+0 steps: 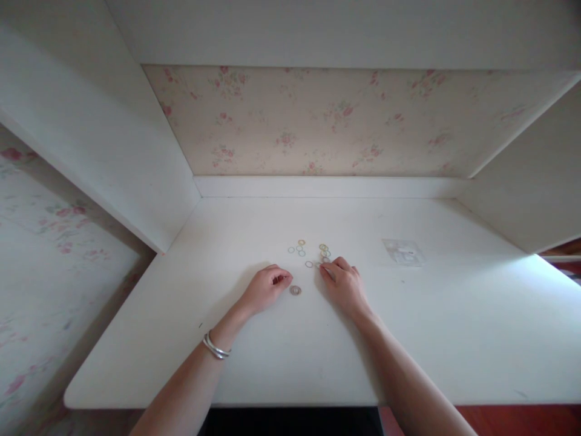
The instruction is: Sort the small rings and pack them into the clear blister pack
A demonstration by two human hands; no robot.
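Left forearm (188,375) and right forearm (408,372) are stretched over the white tabletop (295,363) toward a small pile of rings (295,290), and it seems that thin rings are being handled singly, for which a light, exact pinch is called for. Just left of the pile, the left hand (263,289) is nearly closed, its content not to be told; to its right and slightly beyond, the right hand (347,287) is narrowed at a pale ring (318,264), near loose rings (324,247), whether gripped cannot be told.
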